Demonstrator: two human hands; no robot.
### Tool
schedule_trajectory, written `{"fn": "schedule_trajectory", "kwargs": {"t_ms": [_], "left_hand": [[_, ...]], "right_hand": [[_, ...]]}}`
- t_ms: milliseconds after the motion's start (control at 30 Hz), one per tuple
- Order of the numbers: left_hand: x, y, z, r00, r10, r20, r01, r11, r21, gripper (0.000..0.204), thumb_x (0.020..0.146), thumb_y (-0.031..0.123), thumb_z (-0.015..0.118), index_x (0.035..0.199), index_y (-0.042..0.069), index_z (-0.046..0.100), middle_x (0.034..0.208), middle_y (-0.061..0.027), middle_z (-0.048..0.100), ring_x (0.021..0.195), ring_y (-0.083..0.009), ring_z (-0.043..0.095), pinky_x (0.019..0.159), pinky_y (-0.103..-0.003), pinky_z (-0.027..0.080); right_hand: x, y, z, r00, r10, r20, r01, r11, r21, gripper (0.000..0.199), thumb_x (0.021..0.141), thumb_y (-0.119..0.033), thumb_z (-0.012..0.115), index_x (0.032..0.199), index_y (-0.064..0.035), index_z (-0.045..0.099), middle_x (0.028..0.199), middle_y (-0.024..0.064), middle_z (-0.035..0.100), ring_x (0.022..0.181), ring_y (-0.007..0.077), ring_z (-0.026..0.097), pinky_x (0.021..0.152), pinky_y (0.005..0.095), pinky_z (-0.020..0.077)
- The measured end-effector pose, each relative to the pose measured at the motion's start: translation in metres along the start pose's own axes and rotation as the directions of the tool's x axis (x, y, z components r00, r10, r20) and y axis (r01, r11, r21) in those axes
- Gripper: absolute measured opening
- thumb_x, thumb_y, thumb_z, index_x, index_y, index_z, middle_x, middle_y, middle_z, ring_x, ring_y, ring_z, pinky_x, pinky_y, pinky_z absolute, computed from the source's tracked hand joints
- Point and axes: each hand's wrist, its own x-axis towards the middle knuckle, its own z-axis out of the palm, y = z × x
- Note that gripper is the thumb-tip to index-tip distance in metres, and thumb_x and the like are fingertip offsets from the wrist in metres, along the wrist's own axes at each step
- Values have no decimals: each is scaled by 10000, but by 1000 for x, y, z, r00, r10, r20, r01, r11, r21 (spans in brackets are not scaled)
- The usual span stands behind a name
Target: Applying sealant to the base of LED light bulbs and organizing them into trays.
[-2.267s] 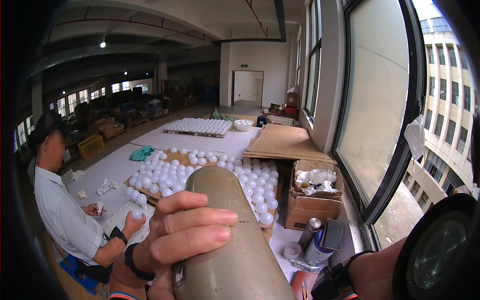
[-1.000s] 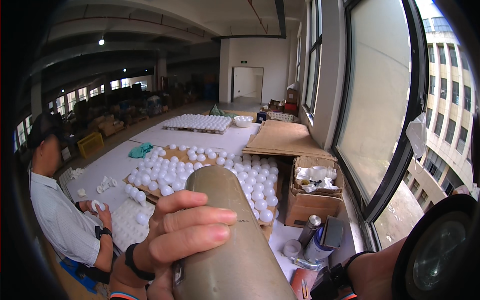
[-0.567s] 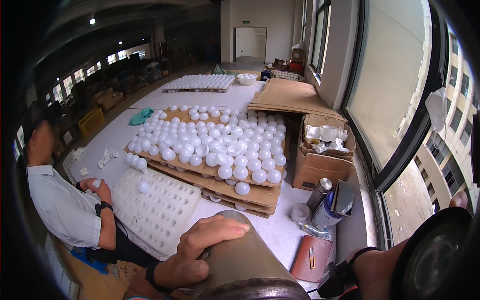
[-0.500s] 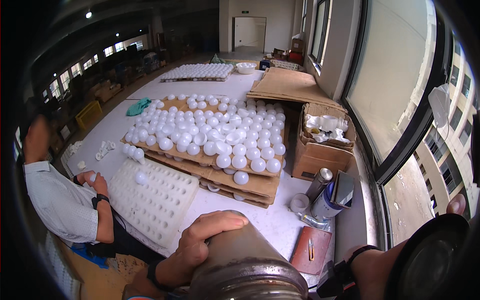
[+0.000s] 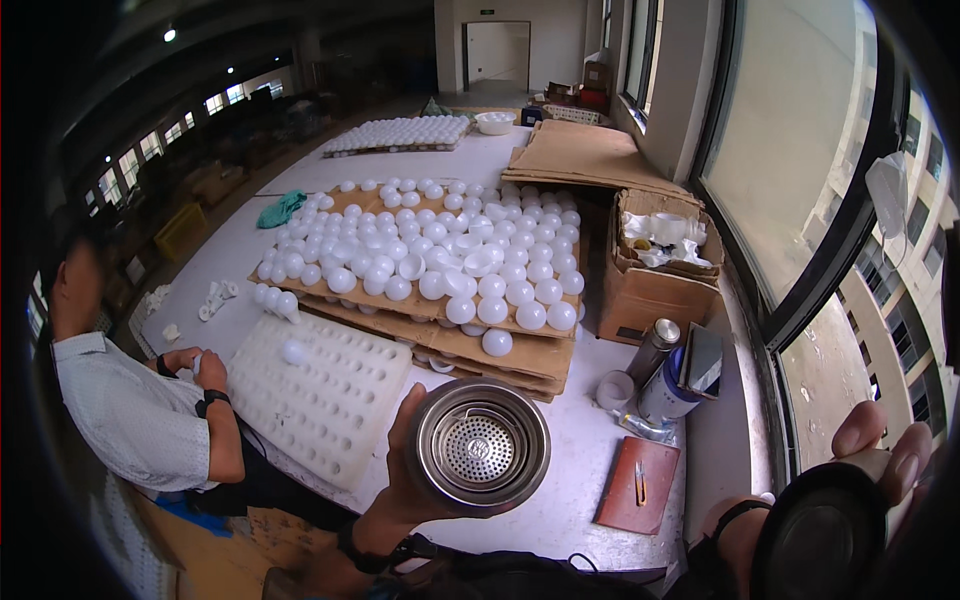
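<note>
In my left hand [image 5: 392, 492] is an open metal thermos flask [image 5: 537, 470], its mouth turned up toward me. A perforated metal strainer [image 5: 478, 448] sits inside the mouth. My fingers wrap around the flask's left side, above the near part of the table. At the lower right edge, my right hand [image 5: 908, 460] grips a round lid [image 5: 820, 535] with a dark rim. The lid hides part of that hand. Nearest the flask are the white foam tray [image 5: 330, 420] and a reddish-brown notebook [image 5: 610, 490] with a small pen-like object on it.
Several stacked cardboard sheets [image 5: 540, 375] bear many white domes [image 5: 400, 235]. A co-worker [image 5: 140, 410] at left holds a small white piece over the tray. A cardboard box [image 5: 655, 300], another flask [image 5: 655, 350] and a blue-and-white canister [image 5: 668, 392] stand by the window.
The flask has tipped, so its mouth and strainer now face me, and it sits farther from me. My right hand's fingers show more, and the lid has dropped slightly left.
</note>
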Motion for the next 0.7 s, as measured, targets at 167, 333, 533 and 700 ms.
{"fn": "schedule_trajectory", "kwargs": {"t_ms": [167, 333, 533, 700], "left_hand": [[-24, -25, -6, 975, -159, 158, 158, 987, 20, 1142, 547, 279, 845, 1339, -1, 72, 1201, -204, 446, 1104, -265, 487, 964, -395, 378], [8, -10, -1, 971, -151, 186, 98, 959, 265, 1054, 519, 287, 840, 1304, 1, 197, 1176, -170, 480, 1064, -253, 512, 952, -367, 389], [-20, -13, 27, 957, -180, 228, 224, 956, -188, 1007, 518, 299, 827, 1307, 57, 250, 1118, -171, 487, 1020, -335, 513, 874, -390, 427], [-19, -3, 18, 752, -339, 566, 525, 827, -202, 981, 557, 317, 786, 1337, 83, 238, 1174, -148, 461, 1049, -310, 496, 899, -375, 406]], "right_hand": [[-7, 5, -3, 999, 49, -13, -49, 999, -8, 172, 757, -165, 645, 904, -103, 583, 970, 91, 512, 895, 231, 506, 694, 425, 406], [-45, 13, 11, 968, 198, -156, -201, 980, -7, 288, 679, -343, 709, 805, -132, 559, 924, 47, 465, 913, 243, 457, 757, 355, 364], [-59, 72, 1, 569, 525, 633, -417, 847, -328, 379, 662, -269, 739, 953, -71, 598, 979, 82, 540, 911, 251, 518, 767, 338, 398], [-62, 77, 21, 356, 285, 890, -377, 915, -142, 389, 702, -290, 709, 1012, -89, 588, 970, 61, 537, 924, 222, 537, 748, 342, 431]]}}
